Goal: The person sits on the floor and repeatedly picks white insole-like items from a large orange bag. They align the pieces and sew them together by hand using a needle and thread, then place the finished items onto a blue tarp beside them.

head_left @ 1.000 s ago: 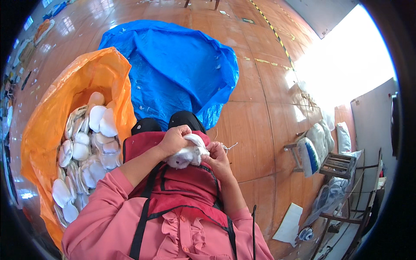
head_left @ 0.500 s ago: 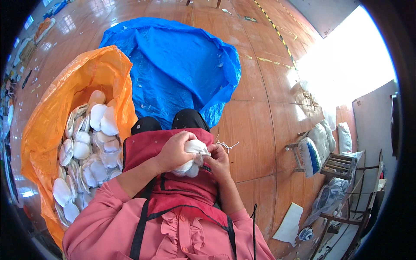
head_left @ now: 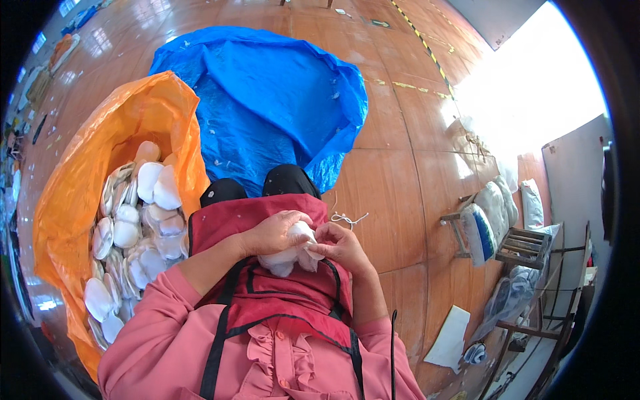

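I see left hand (head_left: 277, 233) clasping the white padded piece (head_left: 281, 261) over the red apron (head_left: 293, 288), right hand (head_left: 340, 247) pinching its edge. Probably light, soft, squashy; I'd grip edges gently.

A soft white cloth piece (head_left: 283, 260) is bunched up between the left hand (head_left: 275, 232) and the right hand (head_left: 343, 248), over the red apron (head_left: 223, 217) on the lap. Its upper part makes a smooth, rounded bulge between the fingers; below, it spreads into uneven, puffy folds, wider toward the left. The right hand's fingers pinch its right edge. Whether it touches the apron cannot be told.
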### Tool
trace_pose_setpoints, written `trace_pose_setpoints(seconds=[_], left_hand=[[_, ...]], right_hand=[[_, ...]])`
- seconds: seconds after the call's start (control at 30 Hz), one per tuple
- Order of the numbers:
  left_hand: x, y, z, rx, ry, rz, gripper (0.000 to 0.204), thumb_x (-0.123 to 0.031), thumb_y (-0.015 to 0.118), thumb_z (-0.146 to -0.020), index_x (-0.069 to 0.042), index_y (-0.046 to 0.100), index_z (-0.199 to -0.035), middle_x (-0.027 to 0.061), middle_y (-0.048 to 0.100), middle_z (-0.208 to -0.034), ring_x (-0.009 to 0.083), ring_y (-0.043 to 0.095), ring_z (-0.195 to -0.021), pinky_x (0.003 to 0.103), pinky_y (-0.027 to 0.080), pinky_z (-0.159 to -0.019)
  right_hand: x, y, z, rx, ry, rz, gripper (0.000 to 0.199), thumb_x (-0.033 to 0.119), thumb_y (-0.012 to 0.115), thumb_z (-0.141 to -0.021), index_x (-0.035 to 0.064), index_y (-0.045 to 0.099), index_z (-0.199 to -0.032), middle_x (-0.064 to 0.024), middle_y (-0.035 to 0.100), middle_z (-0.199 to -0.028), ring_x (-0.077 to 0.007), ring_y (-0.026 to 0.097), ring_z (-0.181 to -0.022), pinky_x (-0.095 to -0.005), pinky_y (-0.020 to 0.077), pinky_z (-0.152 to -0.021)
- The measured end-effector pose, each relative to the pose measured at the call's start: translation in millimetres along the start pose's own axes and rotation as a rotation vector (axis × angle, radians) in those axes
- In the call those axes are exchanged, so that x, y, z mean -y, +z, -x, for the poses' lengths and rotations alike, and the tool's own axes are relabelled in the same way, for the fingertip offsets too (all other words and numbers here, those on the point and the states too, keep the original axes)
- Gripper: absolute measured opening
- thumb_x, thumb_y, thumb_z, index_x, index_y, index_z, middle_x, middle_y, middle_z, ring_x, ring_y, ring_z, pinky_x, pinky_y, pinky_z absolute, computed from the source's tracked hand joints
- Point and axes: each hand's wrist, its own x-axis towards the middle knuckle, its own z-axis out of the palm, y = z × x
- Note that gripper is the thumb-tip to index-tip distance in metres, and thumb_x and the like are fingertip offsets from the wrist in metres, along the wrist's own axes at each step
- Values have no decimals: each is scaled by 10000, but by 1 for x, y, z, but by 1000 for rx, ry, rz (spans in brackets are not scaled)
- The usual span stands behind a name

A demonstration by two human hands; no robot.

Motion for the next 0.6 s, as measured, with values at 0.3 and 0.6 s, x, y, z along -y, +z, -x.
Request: trace_pose_setpoints(seconds=[0.3,0.6], left_hand=[[6,23,-10,-163,-294,-187,247,-232,715,-830,-4,623,-852,185,655,-817,312,647,-761,424,479,-679],[34,31,-20,-301,-560,183,299,-248,775,-787,8,623,-767,189,655,-738,256,626,-638,399,466,-600]], right_hand=[[-25,23,6,-168,-57,207,317,96,802,-794,59,565,-1001,22,575,-896,-59,533,-838,-238,477,-737],[-23,21,-5,-234,-6,417,278,144,778,-813,36,587,-984,-29,627,-832,-100,553,-725,-271,482,-655]])
